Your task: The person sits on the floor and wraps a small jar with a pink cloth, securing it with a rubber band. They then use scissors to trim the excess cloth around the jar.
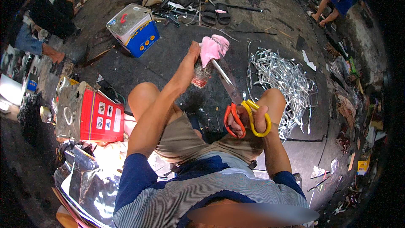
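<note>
My right hand (238, 121) is closed through the handle loops of large scissors (233, 93), one loop red and the other yellow. Their long metal blades point up and away, and the tips reach the lower edge of a crumpled pink cloth-like piece (213, 48). With its fingers mostly hidden, my left hand (195, 50) grips that pink piece at its left side. Just under it is a worn, speckled grey and reddish block-like thing (201, 75); whether my left hand also holds it, I cannot tell.
A heap of shiny silver strips (280, 84) lies beside my right knee. A blue and white tin (134, 29) stands ahead left, a red tin (101, 116) by my left knee. Dark sandals (216, 14) lie farther ahead. Other people (337, 0) are at the far sides.
</note>
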Demonstrator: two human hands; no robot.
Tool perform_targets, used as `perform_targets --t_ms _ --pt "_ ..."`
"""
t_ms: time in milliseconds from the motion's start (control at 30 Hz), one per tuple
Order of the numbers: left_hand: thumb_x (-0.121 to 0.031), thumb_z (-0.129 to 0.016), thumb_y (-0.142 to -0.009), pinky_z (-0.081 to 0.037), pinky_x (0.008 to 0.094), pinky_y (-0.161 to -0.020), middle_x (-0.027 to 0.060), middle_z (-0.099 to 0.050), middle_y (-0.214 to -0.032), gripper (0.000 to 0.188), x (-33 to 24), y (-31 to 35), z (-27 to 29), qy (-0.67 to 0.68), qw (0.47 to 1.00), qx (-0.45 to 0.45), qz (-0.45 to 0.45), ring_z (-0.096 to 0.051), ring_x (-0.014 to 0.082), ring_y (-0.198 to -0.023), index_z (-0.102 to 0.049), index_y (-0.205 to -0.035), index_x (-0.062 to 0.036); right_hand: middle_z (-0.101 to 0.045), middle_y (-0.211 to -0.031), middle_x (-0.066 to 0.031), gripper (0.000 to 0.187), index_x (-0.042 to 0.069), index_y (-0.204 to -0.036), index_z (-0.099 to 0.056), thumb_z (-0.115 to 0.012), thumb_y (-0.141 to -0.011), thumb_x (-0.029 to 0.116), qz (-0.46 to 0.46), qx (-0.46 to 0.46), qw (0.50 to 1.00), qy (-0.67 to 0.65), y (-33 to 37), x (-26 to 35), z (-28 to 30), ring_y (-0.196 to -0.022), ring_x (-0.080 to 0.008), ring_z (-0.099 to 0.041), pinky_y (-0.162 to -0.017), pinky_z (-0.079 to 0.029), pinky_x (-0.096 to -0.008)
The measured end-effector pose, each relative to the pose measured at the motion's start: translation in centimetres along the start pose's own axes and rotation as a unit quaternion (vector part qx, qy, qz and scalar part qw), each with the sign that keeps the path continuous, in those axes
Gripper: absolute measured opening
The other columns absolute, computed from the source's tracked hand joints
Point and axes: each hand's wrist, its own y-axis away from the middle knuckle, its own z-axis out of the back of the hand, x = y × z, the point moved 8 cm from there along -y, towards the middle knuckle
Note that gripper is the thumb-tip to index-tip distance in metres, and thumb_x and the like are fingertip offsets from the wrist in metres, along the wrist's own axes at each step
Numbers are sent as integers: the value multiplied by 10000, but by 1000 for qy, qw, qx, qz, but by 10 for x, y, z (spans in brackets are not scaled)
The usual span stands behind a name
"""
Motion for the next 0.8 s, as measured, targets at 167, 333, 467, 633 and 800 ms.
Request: perform_targets --t_ms 167,333,467,633,800 --pt "-789 -236 -977 -543 286 -615 76 -695 -955 882 3 1 -2 -14 999 -41 18 -668 160 -747 -629 -1232 -42 -434 -589 -42 1002 24 -756 -485 -215 -755 989 3 -1 1000 -7 -2 -1 4 -454 -176 -435 -425 -352 -309" --pt "-640 -387 -1033 -556 309 -617 63 -693 -935 687 3 0 2 -66 996 -46 46 -674 160 -748 -675 -1178 -33 -420 -559 -47 995 23 -711 -473 -192 -783 975 0 -17 1000 -9 -7 5 11 -426 -187 -425 -402 -344 -319" --pt "-482 -497 -1043 -534 291 -597 53 -690 -920 500 -2 -4 8 -156 981 -93 -67 -673 151 -746 -693 -1139 -33 -421 -562 -21 1116 -9 -783 -491 -196 -643 1058 4 -61 995 83 -11 33 -2 -464 -153 -444 -428 -385 -294" --pt "-412 -499 -1045 -509 301 -572 72 -700 -935 440 -14 3 26 -77 979 -168 -82 -663 170 -690 -687 -1136 -25 -452 -614 -41 1087 -7 -827 -506 -233 -643 1029 -38 -15 990 138 -3 20 -2 -515 -168 -473 -474 -401 -302" --pt "-318 -425 -1068 -599 365 -656 135 -704 -1052 417 0 4 27 112 990 -81 -20 -711 235 -817 -613 -1259 1 -483 -667 -62 1060 -5 -871 -520 -270 -643 999 -68 50 989 120 1 3 -12 -566 -183 -503 -519 -418 -310"
